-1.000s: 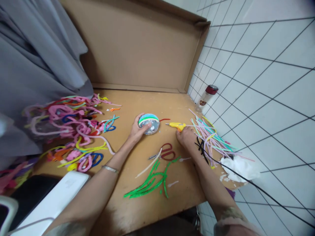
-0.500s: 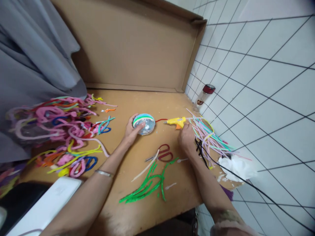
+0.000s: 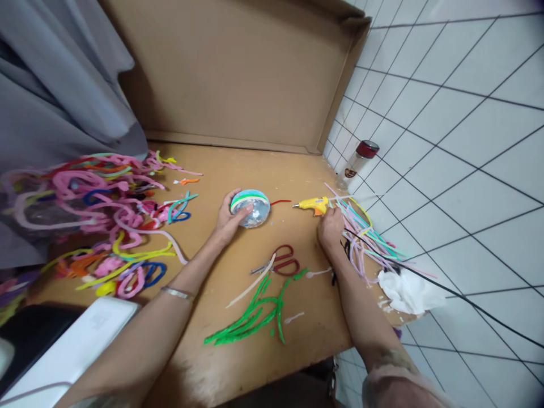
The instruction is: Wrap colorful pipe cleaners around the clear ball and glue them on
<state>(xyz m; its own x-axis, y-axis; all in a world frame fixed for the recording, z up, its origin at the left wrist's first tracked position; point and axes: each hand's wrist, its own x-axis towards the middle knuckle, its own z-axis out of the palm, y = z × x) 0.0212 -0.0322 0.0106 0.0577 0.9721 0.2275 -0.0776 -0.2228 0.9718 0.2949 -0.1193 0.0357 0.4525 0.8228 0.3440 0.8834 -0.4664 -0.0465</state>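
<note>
My left hand (image 3: 229,218) grips a clear round ball (image 3: 257,215) with blue, green and white bands over its upper part, the thumb lying across its front. To the right, my right hand (image 3: 331,226) is closed round the lower part of a yellow glue gun (image 3: 312,205), whose metal nozzle points left. A short red strip (image 3: 280,202) lies between the ball and the nozzle. Red-handled scissors (image 3: 287,265), a pale strip (image 3: 250,283) and several green fuzzy strips (image 3: 242,328) rest on the table nearer to me.
Tangled colourful pipe cleaners (image 3: 102,198) cover the left side. Pastel strips (image 3: 365,238), a red-lidded jar (image 3: 357,164) and white tissue (image 3: 408,292) stand or lie at right. A black cord (image 3: 425,286) crosses above my right forearm. Behind is a cardboard panel (image 3: 238,73).
My right hand and the glue gun have shifted slightly right, away from the ball. The ball is tilted a little differently in my left hand. The view has moved slightly.
</note>
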